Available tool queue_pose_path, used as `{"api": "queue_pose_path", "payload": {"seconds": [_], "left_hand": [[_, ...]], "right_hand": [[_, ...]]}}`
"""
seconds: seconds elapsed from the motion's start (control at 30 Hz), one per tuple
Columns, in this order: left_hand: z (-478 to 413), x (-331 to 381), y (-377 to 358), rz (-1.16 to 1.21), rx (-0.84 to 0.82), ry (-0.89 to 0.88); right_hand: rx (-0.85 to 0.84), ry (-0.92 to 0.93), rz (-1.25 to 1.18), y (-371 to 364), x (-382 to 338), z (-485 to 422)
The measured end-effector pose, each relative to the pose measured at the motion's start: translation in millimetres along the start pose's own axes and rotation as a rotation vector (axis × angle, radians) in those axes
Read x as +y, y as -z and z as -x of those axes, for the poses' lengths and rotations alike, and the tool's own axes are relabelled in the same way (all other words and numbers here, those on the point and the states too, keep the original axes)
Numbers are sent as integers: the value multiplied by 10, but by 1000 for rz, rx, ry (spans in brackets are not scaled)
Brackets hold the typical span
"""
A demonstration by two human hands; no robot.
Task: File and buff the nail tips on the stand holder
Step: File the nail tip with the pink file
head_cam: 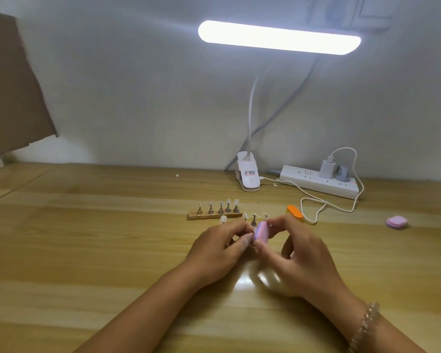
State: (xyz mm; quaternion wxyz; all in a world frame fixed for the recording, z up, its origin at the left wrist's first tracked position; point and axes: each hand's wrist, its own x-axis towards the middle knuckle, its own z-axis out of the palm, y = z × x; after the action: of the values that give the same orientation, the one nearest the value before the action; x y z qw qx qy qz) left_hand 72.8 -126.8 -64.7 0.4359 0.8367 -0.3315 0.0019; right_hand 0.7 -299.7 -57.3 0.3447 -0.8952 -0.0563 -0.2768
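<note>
Head view: pinching pink buffer (261, 231) with right hand (298, 250), pinching likely hidden nail tip against it with left hand (219, 247), for smoothing.

Both forearms reach forward and converge, hands nearly meeting. The right hand (298, 253) pinches a buffer block (261, 232) between thumb and forefinger, its other fingers loosely curled. The left hand (222, 248) curls its fingertips against that block; its grip is hidden.

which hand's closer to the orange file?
Right. The right hand, gripping the pink buffer block, is just this side of the orange file; the left hand lies farther to its left.
</note>
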Motion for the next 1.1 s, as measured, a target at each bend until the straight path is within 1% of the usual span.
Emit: {"api": "queue_pose_path", "payload": {"seconds": [0.07,0.17,0.2,0.3,0.33,0.43,0.53,0.57,0.67,0.77,0.8,0.9,1.0,1.03,1.1], "left_hand": [[-9,-1,7,-20,5,-3],[-23,-20,2,5,14,-10],[-17,-24,3,8,13,-11],[-23,-32,13,31,5,-14],[-26,-36,13,39,4,-11],[-19,-36,1,36,-6,-4],[-16,-13,10,61,-24,4],[-22,-16,12,66,-20,7],[-28,-34,13,34,-10,14],[-8,-17,18,24,-37,14],[-8,-11,18,27,-38,17],[-12,-21,11,27,-21,34],[-17,-29,8,49,-24,25],[-21,-28,10,63,-17,26],[-23,-27,6,72,-3,29]], "right_hand": [[-60,34,5,-20,-39,17],[8,-41,37,-7,21,-15],[5,-35,48,-6,23,-7],[-88,44,32,-22,-50,41],[-78,33,25,-22,-53,36],[38,-58,4,-9,13,-15],[-45,20,22,-27,-26,7],[-55,20,30,-32,-31,9],[-1,-48,28,-18,19,-12],[-54,29,39,-15,-30,20],[-58,22,25,-13,-41,19],[-1,-39,36,-7,9,-3],[-54,31,57,-23,-38,29],[-55,28,52,-25,-50,30],[15,-31,44,-17,-10,4]]}}
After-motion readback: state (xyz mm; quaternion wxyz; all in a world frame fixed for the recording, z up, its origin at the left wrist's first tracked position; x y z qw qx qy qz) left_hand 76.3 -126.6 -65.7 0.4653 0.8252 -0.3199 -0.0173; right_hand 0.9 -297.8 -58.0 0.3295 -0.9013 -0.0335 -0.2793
